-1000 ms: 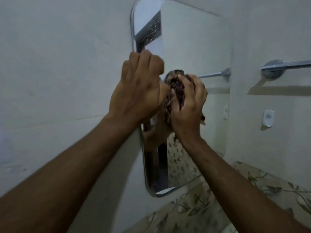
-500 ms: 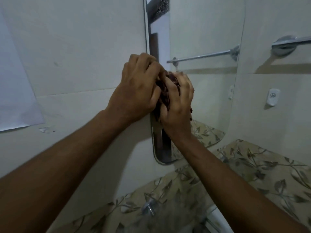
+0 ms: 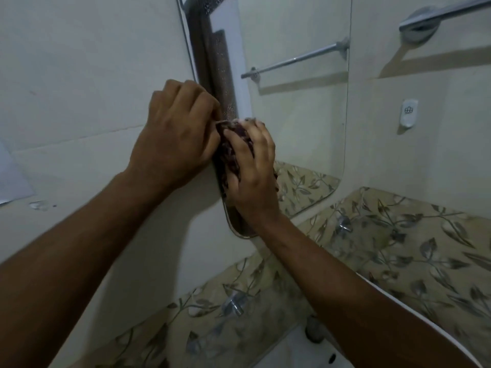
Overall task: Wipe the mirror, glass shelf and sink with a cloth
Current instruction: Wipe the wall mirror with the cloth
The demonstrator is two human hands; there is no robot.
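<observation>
A rounded wall mirror (image 3: 297, 128) hangs on the pale tiled wall. My right hand (image 3: 252, 176) presses a dark red patterned cloth (image 3: 233, 147) against the mirror's lower left part. My left hand (image 3: 175, 136) is curled over the mirror's left edge, touching the cloth; whether it grips the cloth is unclear. The glass shelf (image 3: 425, 309) curves below, on chrome brackets (image 3: 233, 304). A strip of white sink (image 3: 300, 349) shows at the bottom, mostly hidden by my right arm.
A chrome towel bar (image 3: 435, 14) is fixed to the right wall, above a small white wall hook (image 3: 409, 112). A band of leaf-patterned tiles (image 3: 398, 235) runs below the mirror. A sheet of paper (image 3: 10, 176) is stuck at far left.
Both hands with the cloth have moved down the mirror's left side, from the upper part to near its bottom corner. The view has tilted down, bringing the shelf and sink in.
</observation>
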